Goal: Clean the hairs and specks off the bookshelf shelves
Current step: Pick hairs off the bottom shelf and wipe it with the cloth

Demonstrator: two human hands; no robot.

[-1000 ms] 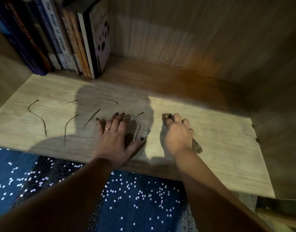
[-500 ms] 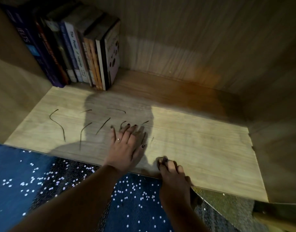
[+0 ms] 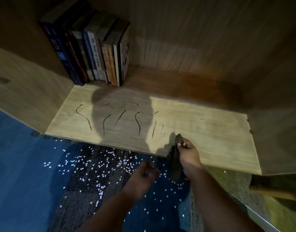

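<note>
Several dark hairs (image 3: pixel 122 117) lie scattered across the left half of the pale wooden shelf (image 3: pixel 211 131). My right hand (image 3: pixel 188 153) hovers at the shelf's front edge and grips a dark cloth (image 3: pixel 174 163) that hangs down below it. My left hand (image 3: pixel 143 174) is off the shelf, over the blue carpet, blurred, with its fingers loosely curled; I cannot tell whether it holds anything.
A row of upright books (image 3: pixel 93 52) stands at the shelf's back left corner. The cabinet's side walls (image 3: pixel 26 91) close in left and right. Blue carpet with white specks (image 3: pixel 93 164) lies below the shelf. A wooden furniture piece (image 3: pixel 278 190) sits at the lower right.
My left hand lifted off the shelf and pulled back over the carpet. My right hand drew back to the front edge with the cloth. The view moved back and left.
</note>
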